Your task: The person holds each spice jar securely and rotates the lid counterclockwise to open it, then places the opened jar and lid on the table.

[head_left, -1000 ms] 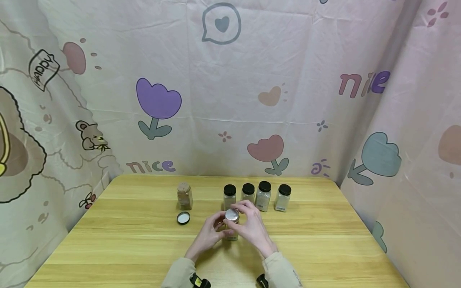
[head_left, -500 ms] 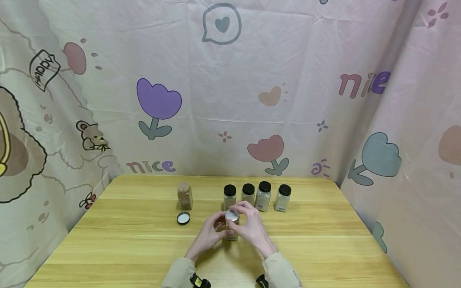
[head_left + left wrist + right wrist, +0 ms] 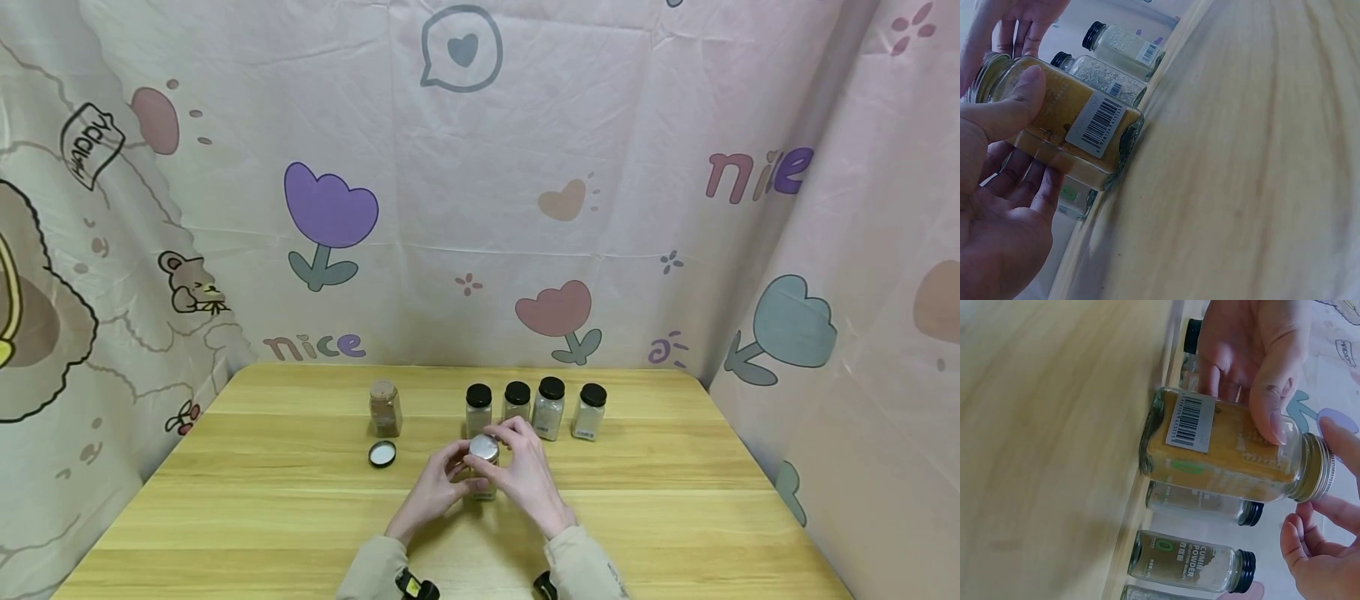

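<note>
A square glass jar of orange-brown powder (image 3: 1054, 115) with a silver lid (image 3: 483, 448) stands upright on the table. My left hand (image 3: 437, 492) grips the jar's body, thumb on the near side and fingers round the far side, as the left wrist view shows. My right hand (image 3: 527, 479) pinches the silver lid between thumb and fingers. In the right wrist view, the barcode label (image 3: 1191, 422) faces the camera near the jar's base, and the lid (image 3: 1322, 469) has right-hand fingers on both sides of it.
Several black-capped jars stand behind the hands, among them a cumin jar (image 3: 1179, 561) and a rightmost jar (image 3: 588, 417). At the left, a brown-filled jar (image 3: 386, 415) with no black cap stands behind an upturned black cap (image 3: 382, 454). A patterned curtain (image 3: 450, 208) hangs beyond the table.
The right fingers shift slightly around the silver lid. Both hands stay at the jar, and the other jars have not moved.
</note>
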Demonstrator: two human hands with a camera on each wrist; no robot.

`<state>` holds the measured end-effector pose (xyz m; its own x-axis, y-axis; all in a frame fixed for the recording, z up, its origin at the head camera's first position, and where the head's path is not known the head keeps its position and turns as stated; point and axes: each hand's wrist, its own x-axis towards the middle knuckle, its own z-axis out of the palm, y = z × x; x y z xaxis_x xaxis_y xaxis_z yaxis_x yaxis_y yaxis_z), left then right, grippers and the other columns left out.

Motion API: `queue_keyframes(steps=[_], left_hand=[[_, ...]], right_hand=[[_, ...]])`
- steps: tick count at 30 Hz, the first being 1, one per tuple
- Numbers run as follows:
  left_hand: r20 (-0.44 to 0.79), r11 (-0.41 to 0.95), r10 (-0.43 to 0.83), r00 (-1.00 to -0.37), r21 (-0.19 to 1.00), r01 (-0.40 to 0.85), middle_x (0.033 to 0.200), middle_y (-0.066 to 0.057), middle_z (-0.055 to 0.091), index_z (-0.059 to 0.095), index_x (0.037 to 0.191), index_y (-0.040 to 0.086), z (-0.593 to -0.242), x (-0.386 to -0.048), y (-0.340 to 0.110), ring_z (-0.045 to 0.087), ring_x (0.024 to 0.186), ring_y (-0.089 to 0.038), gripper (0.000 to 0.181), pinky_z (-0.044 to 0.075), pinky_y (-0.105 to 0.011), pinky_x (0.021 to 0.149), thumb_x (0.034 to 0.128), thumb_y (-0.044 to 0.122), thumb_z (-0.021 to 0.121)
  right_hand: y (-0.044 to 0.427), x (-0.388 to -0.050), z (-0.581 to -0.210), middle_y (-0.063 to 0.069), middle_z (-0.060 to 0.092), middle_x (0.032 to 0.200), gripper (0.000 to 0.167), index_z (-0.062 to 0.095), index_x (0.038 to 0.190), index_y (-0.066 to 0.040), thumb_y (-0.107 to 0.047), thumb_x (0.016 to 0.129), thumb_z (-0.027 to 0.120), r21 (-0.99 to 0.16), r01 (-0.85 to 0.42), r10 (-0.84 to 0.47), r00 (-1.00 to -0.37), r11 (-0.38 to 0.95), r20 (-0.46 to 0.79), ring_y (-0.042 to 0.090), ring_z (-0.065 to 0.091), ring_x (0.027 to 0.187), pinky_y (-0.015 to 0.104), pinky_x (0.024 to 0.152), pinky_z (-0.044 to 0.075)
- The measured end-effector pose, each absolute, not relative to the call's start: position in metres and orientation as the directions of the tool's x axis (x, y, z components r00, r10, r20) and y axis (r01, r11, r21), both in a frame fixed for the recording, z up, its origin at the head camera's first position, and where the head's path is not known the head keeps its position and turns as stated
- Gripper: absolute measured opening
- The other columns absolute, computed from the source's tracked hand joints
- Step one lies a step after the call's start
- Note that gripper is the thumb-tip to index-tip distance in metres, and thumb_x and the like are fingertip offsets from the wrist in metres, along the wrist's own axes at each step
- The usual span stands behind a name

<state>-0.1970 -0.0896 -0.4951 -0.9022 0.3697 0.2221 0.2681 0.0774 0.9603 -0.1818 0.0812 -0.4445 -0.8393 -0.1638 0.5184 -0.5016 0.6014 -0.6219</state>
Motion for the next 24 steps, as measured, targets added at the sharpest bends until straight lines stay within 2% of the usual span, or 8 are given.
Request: queue_keyframes(steps=[5,11,16,18,24], left_hand=[[0.232,0.089,0.371,-0.899,0.955,0.283,0.135,-0.028,0.058,0.053,0.133,-0.008,-0.4957,-0.1975,-0.09,0.056,0.129,-0.04,0.056,0.048,-0.034,0.115,0.0845,0.006,0.077],[0.239,0.068,0.395,-0.887,0.955,0.287,0.138,-0.03,0.055,0.051,0.135,-0.01,-0.4962,-0.1977,-0.0905,0.053,0.132,-0.045,0.058,0.043,-0.042,0.117,0.0851,0.004,0.076],[0.265,0.055,0.406,-0.875,0.948,0.312,0.137,-0.032,0.054,0.049,0.135,-0.012,-0.498,-0.1986,-0.0909,0.052,0.132,-0.047,0.056,0.042,-0.043,0.118,0.0864,0.001,0.073],[0.272,0.053,0.404,-0.873,0.946,0.319,0.136,-0.032,0.055,0.049,0.134,-0.013,-0.4991,-0.199,-0.091,0.052,0.131,-0.047,0.055,0.043,-0.04,0.118,0.0857,-0.001,0.073],[0.257,0.069,0.389,-0.885,0.95,0.306,0.135,-0.031,0.056,0.051,0.134,-0.012,-0.5,-0.1989,-0.0902,0.053,0.13,-0.045,0.055,0.044,-0.039,0.117,0.0848,-0.001,0.074]], right_hand=[[0.0807,-0.1818,-0.4447,0.004,0.062,0.101,0.038,0.073,0.11,-0.002,-0.016,0.077,0.085,-0.617,-0.52,-0.191,-0.833,0.59,0.519,0.018,0.06,0.091,0.031,0.078,0.055],[0.081,-0.181,-0.4428,0.006,0.065,0.106,0.038,0.073,0.11,0.0,-0.007,0.074,0.083,-0.631,-0.539,-0.211,-0.828,0.558,0.52,0.019,0.062,0.095,0.038,0.083,0.058],[0.0831,-0.1814,-0.4411,0.007,0.066,0.11,0.042,0.072,0.113,0.0,-0.003,0.072,0.08,-0.646,-0.552,-0.251,-0.827,0.527,0.502,0.021,0.065,0.099,0.033,0.09,0.058],[0.0833,-0.1814,-0.4413,0.007,0.066,0.111,0.043,0.071,0.115,0.0,-0.003,0.072,0.079,-0.642,-0.556,-0.262,-0.825,0.527,0.5,0.021,0.065,0.101,0.032,0.092,0.057],[0.0813,-0.1807,-0.4438,0.007,0.065,0.116,0.048,0.07,0.118,-0.003,-0.015,0.074,0.087,-0.607,-0.555,-0.227,-0.816,0.569,0.532,0.022,0.061,0.109,0.043,0.096,0.055]])
